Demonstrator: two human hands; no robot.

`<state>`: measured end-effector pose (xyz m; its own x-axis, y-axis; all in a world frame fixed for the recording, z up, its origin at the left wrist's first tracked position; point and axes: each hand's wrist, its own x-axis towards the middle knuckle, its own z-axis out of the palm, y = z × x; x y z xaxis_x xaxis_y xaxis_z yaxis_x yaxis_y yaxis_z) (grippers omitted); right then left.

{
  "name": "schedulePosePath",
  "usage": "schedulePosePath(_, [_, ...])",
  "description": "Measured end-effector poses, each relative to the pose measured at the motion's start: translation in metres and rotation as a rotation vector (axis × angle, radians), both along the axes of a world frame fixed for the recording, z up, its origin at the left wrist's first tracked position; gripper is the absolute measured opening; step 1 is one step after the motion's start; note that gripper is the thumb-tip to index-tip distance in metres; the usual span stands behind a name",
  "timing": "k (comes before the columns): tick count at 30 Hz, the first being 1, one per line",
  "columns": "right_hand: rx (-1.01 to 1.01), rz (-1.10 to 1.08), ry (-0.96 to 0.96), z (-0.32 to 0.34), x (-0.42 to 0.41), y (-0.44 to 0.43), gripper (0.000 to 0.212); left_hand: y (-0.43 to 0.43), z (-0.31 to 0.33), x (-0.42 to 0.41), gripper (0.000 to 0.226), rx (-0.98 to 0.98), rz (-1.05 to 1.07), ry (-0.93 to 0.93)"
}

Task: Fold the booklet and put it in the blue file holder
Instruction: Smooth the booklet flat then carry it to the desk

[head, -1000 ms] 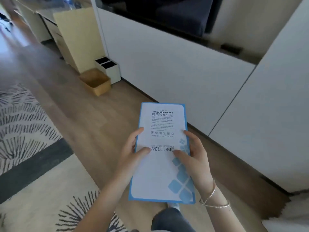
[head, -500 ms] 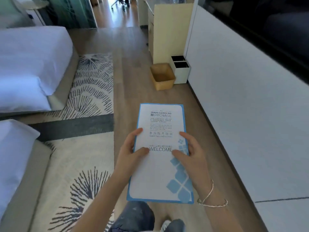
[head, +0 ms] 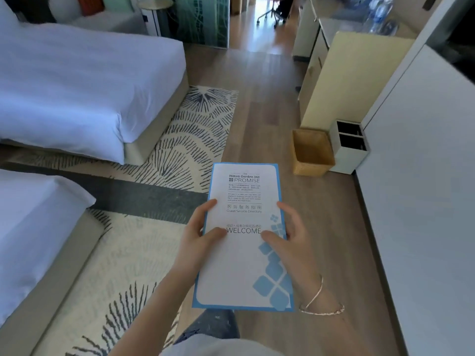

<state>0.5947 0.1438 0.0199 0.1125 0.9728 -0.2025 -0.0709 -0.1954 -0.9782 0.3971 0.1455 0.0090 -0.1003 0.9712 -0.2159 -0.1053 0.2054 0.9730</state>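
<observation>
Head view: left hand (head: 199, 236) grip pinches the booklet (head: 244, 247) at its left edge, right hand (head: 288, 240) grip clamps the right edge. Booklet closed, long axis pointing away between grips. Blue file holder not visible.

Booklet (head: 243, 253): held closed and flat between both hands, cover up, "WELCOME" readable.
Left hand (head: 198, 238): thumb laid on the cover, fingers wrapped under the left edge.
Right hand (head: 290, 242): thumb pressed on the cover, fingers curled round the right edge; bracelets (head: 320, 303) worn at the wrist.
Wicker basket (head: 312, 152): seen beyond the right hand, on the floor.
</observation>
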Motion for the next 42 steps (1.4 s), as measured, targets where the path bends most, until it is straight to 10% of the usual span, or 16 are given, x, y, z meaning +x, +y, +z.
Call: schedulePosePath(42, [0.001,0.008,0.026,0.005,0.177,1.072,0.057,1.076,0.021,0.173,0.054,-0.009,-0.032,-0.052])
